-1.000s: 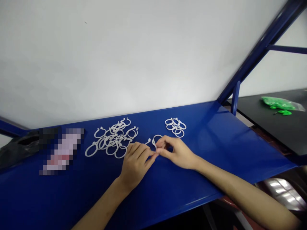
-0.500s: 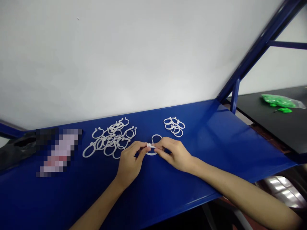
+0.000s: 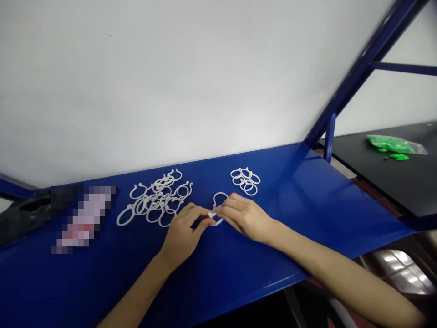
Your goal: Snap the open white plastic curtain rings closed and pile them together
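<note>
Between the fingertips of both hands is a white plastic ring (image 3: 218, 222), with its knobbed ends pinched where the hands meet. My left hand (image 3: 187, 230) grips it from the left, thumb and forefinger closed. From the right, my right hand (image 3: 244, 215) pinches it too, its fingers covering part of it. Just behind them another white ring (image 3: 220, 194) lies on the blue table, partly hidden by my right hand. To the left is a loose heap of white rings (image 3: 155, 200), many with open, knobbed ends. A smaller group of white rings (image 3: 245, 180) lies at the back right.
Everything rests on a blue table (image 3: 290, 196) against a white wall. At far left are a black plastic bag (image 3: 29, 214) and a pixelated item (image 3: 85, 214). A blue frame (image 3: 351, 86) rises at right, beyond which a green-filled bag (image 3: 391, 143) sits on a black table.
My right fingers have shifted a little left and closed over the ring's ends, hiding more of them. The whole view has tilted slightly.
</note>
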`<state>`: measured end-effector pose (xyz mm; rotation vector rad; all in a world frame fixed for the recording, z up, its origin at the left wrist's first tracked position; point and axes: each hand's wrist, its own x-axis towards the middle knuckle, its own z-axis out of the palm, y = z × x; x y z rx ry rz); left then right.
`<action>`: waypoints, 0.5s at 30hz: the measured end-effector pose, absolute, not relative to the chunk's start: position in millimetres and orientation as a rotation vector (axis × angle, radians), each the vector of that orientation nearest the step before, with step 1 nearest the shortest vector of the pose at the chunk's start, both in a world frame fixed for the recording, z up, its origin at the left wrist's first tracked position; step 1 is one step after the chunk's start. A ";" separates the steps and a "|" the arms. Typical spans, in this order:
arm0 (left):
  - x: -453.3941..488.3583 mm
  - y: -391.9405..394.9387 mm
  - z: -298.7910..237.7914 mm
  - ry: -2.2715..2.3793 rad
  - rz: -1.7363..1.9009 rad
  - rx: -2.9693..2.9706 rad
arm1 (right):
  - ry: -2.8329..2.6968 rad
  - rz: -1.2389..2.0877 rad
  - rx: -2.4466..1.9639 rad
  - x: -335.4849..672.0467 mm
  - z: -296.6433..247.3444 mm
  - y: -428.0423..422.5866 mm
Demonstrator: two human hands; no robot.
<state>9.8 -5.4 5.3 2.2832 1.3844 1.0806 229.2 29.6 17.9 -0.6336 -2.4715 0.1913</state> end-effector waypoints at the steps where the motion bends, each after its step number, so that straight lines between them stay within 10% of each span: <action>1: 6.9 -1.6 4.0 1.439 1.073 2.347 | -2.423 0.165 -0.725 232.4 17.2 36.1; 15: -24.9 26.7 -20.6 2.078 0.764 2.589 | -1.920 0.133 -1.575 283.7 5.4 101.7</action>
